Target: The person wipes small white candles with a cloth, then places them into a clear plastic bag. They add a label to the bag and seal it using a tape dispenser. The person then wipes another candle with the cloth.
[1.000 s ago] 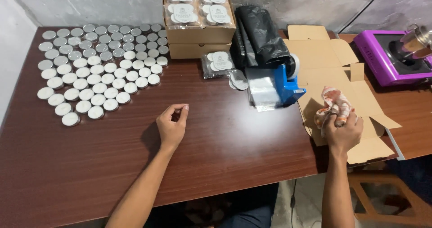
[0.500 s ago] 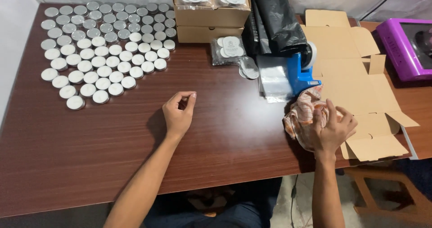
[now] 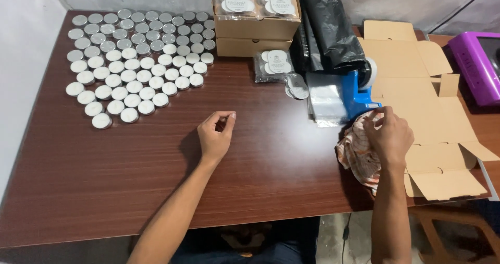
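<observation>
On dark wooden table (image 3: 130, 175), my left hand (image 3: 216, 136) rests loosely curled, empty; my right hand (image 3: 388, 136) clutches patterned pink cloth (image 3: 357, 154) between blue tape dispenser (image 3: 359, 94) and flattened cardboard box (image 3: 416, 97).

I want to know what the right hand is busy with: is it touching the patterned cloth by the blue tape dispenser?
Touching. The head view shows the right hand lying on the bunched patterned cloth, fingers curled into its folds, with no gap between them.
</observation>
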